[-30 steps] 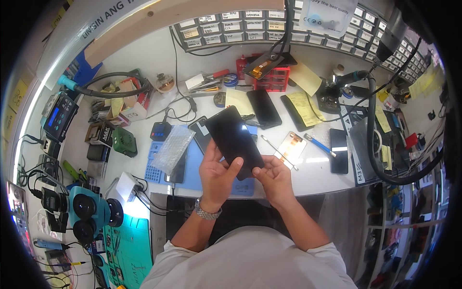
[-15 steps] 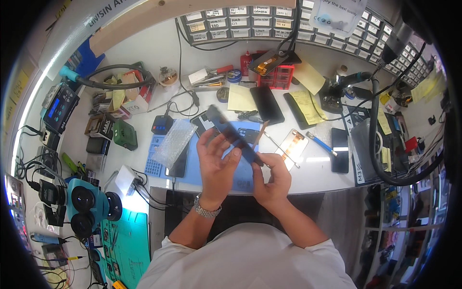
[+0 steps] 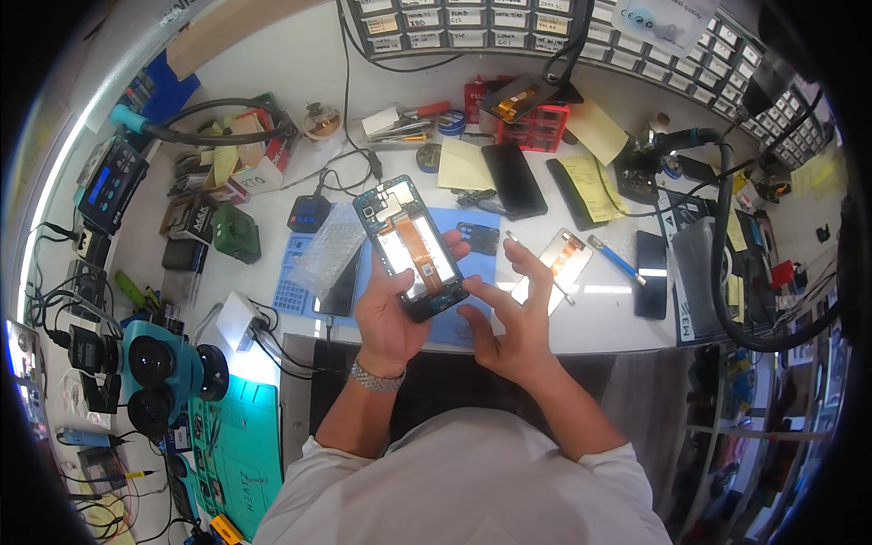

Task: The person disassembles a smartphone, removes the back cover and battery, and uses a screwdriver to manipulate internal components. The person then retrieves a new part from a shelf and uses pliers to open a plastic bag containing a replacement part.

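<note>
In my left hand (image 3: 391, 322) is an opened smartphone (image 3: 413, 245), tilted, its inside facing up. A bright battery, an orange ribbon cable across it and a board at the top end show. The thumb lies over its left edge and fingertips come out past the right edge. My right hand (image 3: 518, 336) is beside the phone's lower right corner, fingers spread and holding nothing. Its index fingertip is at or just off that corner; I cannot tell whether they touch. Below the phone lies a blue work mat (image 3: 486, 272) with a dark phone back cover (image 3: 477, 238) on it.
Right of my hands lie a phone part with an orange cable (image 3: 565, 263), a blue pen-like tool (image 3: 618, 261) and dark phones (image 3: 650, 272). Bubble wrap (image 3: 318, 259) is left. A teal microscope (image 3: 163, 372) stands at lower left. A black hose (image 3: 727, 263) arcs at right.
The phone has turned from edge-on to showing its inside, and now rests in my left hand. My right hand has let go of its lower end and opened. The view has shifted slightly.
</note>
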Available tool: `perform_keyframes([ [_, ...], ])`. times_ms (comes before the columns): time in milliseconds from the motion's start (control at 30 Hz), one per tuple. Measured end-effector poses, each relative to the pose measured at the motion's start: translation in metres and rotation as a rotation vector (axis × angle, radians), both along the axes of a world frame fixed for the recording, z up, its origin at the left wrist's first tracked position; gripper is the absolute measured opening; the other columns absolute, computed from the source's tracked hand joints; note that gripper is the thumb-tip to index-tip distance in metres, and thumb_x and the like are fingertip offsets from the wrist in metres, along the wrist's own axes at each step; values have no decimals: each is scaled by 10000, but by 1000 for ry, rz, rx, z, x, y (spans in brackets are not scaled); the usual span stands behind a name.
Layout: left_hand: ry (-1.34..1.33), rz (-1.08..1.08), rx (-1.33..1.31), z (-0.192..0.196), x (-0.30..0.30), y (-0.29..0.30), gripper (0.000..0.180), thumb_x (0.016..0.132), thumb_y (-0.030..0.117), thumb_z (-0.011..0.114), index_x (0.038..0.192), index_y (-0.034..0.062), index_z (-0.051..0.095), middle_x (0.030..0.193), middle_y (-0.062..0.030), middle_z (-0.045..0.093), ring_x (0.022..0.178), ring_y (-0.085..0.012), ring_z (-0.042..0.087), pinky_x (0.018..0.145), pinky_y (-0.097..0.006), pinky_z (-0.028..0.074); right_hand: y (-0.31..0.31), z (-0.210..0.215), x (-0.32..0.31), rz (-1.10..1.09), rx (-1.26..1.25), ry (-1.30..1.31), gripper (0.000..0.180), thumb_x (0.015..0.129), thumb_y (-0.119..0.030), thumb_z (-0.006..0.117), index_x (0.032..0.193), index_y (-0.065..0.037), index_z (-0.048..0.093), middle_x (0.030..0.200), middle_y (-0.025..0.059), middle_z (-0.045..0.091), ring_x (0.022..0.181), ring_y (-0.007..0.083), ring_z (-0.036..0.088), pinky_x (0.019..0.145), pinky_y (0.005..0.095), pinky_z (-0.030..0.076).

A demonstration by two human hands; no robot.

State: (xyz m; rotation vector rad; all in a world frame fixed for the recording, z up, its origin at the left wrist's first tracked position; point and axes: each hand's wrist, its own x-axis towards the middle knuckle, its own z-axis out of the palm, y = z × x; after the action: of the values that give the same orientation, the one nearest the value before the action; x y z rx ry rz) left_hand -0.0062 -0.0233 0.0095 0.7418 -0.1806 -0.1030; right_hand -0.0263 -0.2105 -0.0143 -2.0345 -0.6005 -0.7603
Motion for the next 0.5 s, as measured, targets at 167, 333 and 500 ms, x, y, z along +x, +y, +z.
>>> perform_keyframes([
  [167, -51, -39, 36, -3, 1, -1, 903, 841, 37, 664, 1661, 25, 287, 1587, -386, 473, 1483, -528, 508, 1166, -727, 487, -7, 1, 3, 4, -68, 8, 529, 766, 28, 877, 1243, -182, 785, 1646, 318, 362, 1476, 499, 425, 1121, 562, 458],
  [333, -34, -62, 30, -5, -1, -3, 1055, 725, -162, 660, 1670, 78, 257, 1583, -374, 489, 1489, -532, 502, 1183, -713, 484, -8, 0, 5, 18, -58, 13, 491, 755, 46, 876, 1184, -181, 800, 1669, 325, 322, 1499, 510, 392, 1140, 590, 446],
  [500, -24, -68, 93, -3, -3, -4, 1061, 723, -213, 637, 1661, 119, 266, 1566, -334, 529, 1459, -510, 546, 1169, -641, 522, -10, -1, 7, 35, -30, 4, 446, 741, 60, 880, 1112, -171, 796, 1673, 322, 309, 1513, 509, 377, 1148, 605, 439],
])
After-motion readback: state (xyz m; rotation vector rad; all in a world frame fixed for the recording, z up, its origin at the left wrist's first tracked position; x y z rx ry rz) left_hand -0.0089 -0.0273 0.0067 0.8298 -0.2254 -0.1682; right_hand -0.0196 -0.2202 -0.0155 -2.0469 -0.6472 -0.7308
